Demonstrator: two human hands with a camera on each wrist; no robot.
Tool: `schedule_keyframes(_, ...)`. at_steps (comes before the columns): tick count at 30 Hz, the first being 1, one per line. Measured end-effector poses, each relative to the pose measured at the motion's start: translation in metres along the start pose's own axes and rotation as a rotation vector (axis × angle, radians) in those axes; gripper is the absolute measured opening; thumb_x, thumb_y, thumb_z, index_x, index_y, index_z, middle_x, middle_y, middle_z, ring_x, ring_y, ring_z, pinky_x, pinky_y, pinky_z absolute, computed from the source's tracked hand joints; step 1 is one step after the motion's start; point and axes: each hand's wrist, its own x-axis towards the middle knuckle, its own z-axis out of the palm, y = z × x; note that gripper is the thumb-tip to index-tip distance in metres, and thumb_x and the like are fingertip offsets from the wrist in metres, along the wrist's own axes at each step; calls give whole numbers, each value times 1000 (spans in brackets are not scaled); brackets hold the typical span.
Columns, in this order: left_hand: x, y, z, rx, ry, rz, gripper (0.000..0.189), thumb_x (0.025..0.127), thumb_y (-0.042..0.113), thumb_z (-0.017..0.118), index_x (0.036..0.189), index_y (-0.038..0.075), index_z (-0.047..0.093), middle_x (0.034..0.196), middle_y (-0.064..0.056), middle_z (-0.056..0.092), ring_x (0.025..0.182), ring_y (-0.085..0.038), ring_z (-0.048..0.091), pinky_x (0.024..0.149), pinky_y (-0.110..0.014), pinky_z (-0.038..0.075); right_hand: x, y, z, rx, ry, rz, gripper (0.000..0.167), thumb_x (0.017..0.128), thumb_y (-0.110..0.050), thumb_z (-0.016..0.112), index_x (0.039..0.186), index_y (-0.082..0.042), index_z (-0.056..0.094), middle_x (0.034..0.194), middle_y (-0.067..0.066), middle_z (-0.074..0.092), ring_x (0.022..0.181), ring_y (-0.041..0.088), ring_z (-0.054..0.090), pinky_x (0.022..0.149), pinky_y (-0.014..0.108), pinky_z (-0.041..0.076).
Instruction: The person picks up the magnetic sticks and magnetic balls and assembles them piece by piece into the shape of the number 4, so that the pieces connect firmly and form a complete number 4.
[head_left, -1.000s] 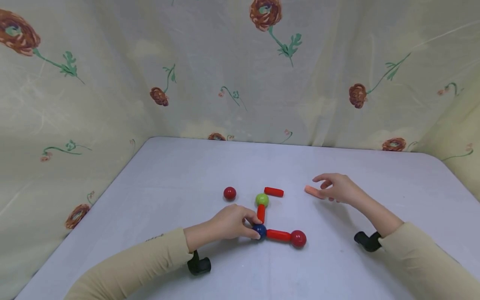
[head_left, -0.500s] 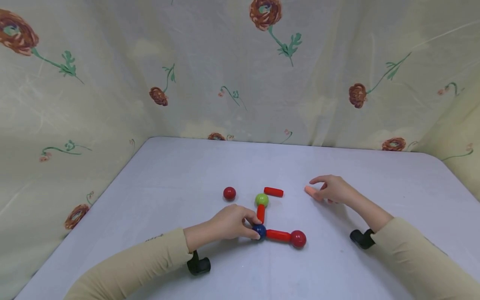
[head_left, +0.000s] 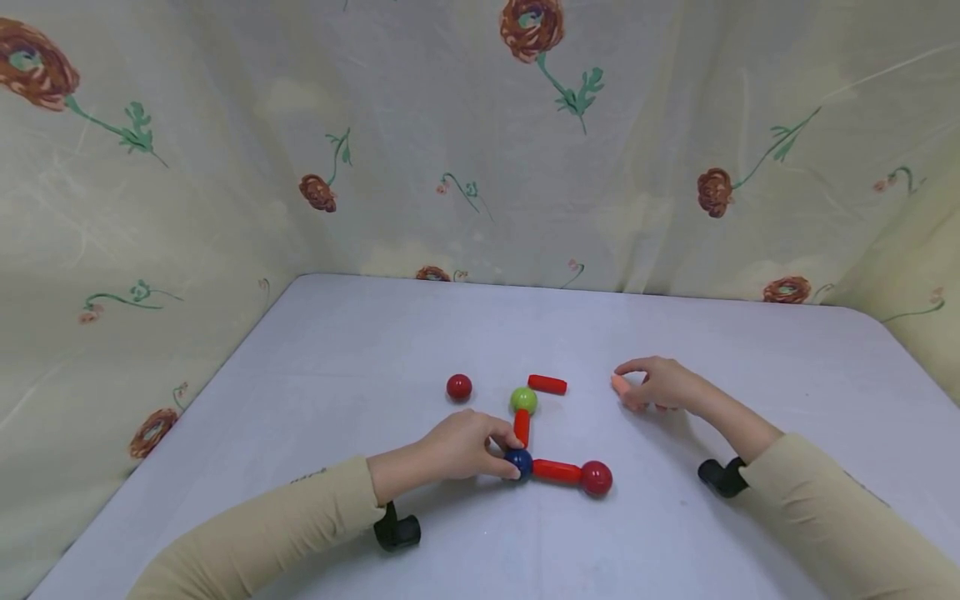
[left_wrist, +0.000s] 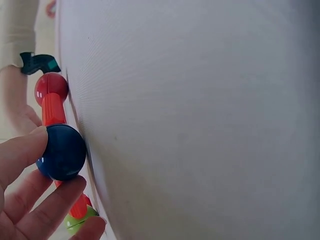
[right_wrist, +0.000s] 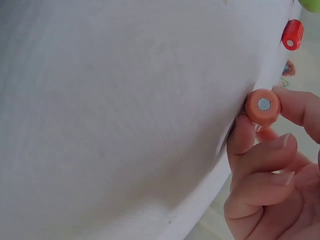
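My left hand (head_left: pixel 461 446) pinches a dark blue ball (left_wrist: pixel 64 152) between thumb and fingers. Two red rods join this ball: one red rod (head_left: pixel 557 471) runs right to a larger red ball (head_left: pixel 597 478), the other red rod (head_left: pixel 522 427) runs away to a lime green ball (head_left: pixel 523 400). Over at the right, my right hand (head_left: pixel 660 385) holds a short orange magnetic rod (right_wrist: pixel 263 107) by thumb and fingers, low at the table. A round silvery disc shows in the rod's end in the right wrist view.
A loose red rod (head_left: pixel 547 384) lies just beyond the green ball. To the left rests a single red ball (head_left: pixel 460 387). The white table (head_left: pixel 360 333) backs onto a flower-patterned curtain (head_left: pixel 420 108). Black wrist cameras (head_left: pixel 397 532) hang under both sleeves.
The right hand has moved slightly left and lower, and its index finger and thumb have closed on the orange magnetic rod. The left hand and the joined pieces stay where they were.
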Motion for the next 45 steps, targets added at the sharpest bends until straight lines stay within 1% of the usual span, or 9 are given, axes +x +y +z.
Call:
schedule_keyframes(7,0,0,-2,26,-12,34,26,75,23,76,99,19,66,85,7,64,73,-6,52,59,-17,44,-5,0,1,71,-16,18,55,83,-23,60,132,-5,44,87,10,51,48,14,36,49,23,34)
schedule_keyframes(11,0,2,-2,66,9,53,29,74,25,76,101,20,67,89,6,62,78,-7,52,62,-16,44,-11,0,3,126,-14,23,54,83,-22,59,131,-4,43,87,9,52,48,14,36,49,23,34)
schedule_keyframes(15,1,5,-1,130,49,114,29,75,28,75,102,19,68,88,9,60,84,-8,51,67,-17,43,-19,-2,6,168,-7,40,53,83,-22,60,130,-4,43,85,7,54,48,14,36,49,22,33)
schedule_keyframes(19,3,12,1,185,70,171,31,77,29,73,105,20,67,88,10,61,85,-7,50,69,-17,41,-25,-4,11,194,-11,53,53,82,-23,61,129,-5,43,81,6,54,47,13,36,49,22,33)
schedule_keyframes(23,7,19,4,200,74,199,32,76,30,74,106,21,67,87,10,62,82,-5,50,68,-15,40,-31,-8,17,229,-29,55,53,82,-24,62,128,-6,43,70,3,52,47,13,36,49,22,32)
schedule_keyframes(26,10,24,7,194,65,209,32,76,30,74,107,22,67,87,11,63,80,-4,50,66,-14,40,-35,-12,22,248,-34,52,52,82,-24,62,127,-6,43,63,3,50,47,13,37,48,22,31)
schedule_keyframes(32,16,31,14,202,36,221,29,78,28,72,106,22,67,84,12,62,72,-1,49,63,-13,39,-41,-19,32,266,-25,54,52,81,-25,65,124,-5,44,62,3,51,45,13,40,48,21,34)
schedule_keyframes(38,19,35,15,185,-2,200,26,78,25,72,104,22,68,79,11,61,66,-1,49,59,-12,39,-46,-23,39,287,-36,71,52,81,-27,66,124,-5,44,60,3,51,45,13,41,48,21,34)
schedule_keyframes(45,19,37,16,184,-10,171,24,79,23,72,102,21,69,77,11,60,66,-2,49,58,-13,39,-50,-28,46,334,-47,74,52,81,-27,66,123,-4,44,59,3,51,44,12,42,47,20,33)
